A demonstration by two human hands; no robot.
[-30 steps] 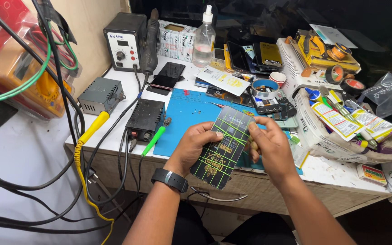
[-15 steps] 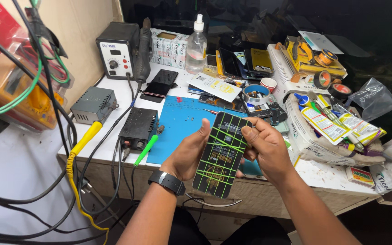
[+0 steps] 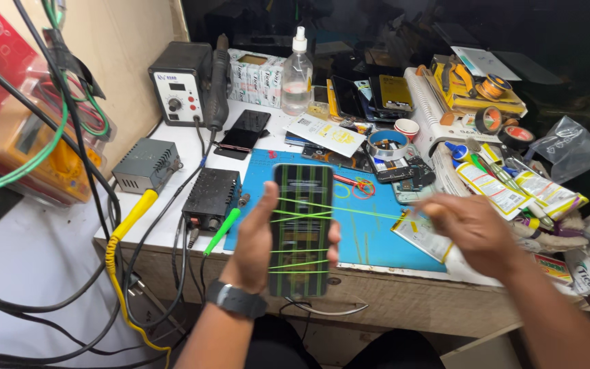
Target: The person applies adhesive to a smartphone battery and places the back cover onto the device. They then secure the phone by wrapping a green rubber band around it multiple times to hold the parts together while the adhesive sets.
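My left hand (image 3: 257, 242) grasped the phone (image 3: 301, 229) upright above the front edge of the bench (image 3: 172, 147), over the blue mat (image 3: 370, 236). Several yellow-green rubber bands (image 3: 302, 263) were wrapped across the phone's screen. My right hand (image 3: 476, 229) was well to the right, clenched on one rubber band (image 3: 363, 212) that stretched tight from the phone to my fingers; this hand was blurred. A black box with a green plug (image 3: 212, 198) stood just left of the phone.
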